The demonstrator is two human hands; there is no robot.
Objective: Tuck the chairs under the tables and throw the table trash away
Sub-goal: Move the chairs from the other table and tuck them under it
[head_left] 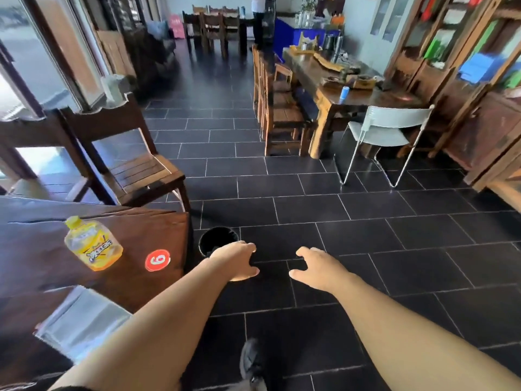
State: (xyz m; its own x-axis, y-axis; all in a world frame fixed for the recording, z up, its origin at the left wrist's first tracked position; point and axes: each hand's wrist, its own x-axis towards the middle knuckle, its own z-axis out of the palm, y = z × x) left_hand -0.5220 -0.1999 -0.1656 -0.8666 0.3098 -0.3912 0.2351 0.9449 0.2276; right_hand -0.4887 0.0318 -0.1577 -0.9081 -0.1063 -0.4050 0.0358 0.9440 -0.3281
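Both bare arms are stretched forward over the dark tiled floor. Left hand is seen over the near rim of a small black trash bin that stands on the floor just beside the table corner; grip loosely spread, nothing held. Right hand hangs over bare tiles, fingers curled apart, grip also empty.

Dark wooden table sits at left. On it: a yellow drink bottle with yellow cap, tilted, blurred so contact with the top cannot be confirmed; a round red sticker marked 6 near the table corner; a pale grey sheet or cloth at the near edge, kind cannot be told.

Wooden slatted chair is placed beyond the table's far end, seat fully exposed, not tucked. A second dark chair back is seen to its left.

Across the aisle, a long wooden table is loaded with small items, among them a blue-and-white cylinder. A row of wooden chairs is set close along its left side. A white folding chair stands at its near end, seat out from under the top.

A grey shoe is visible at the bottom edge. A standing person is partly seen far back
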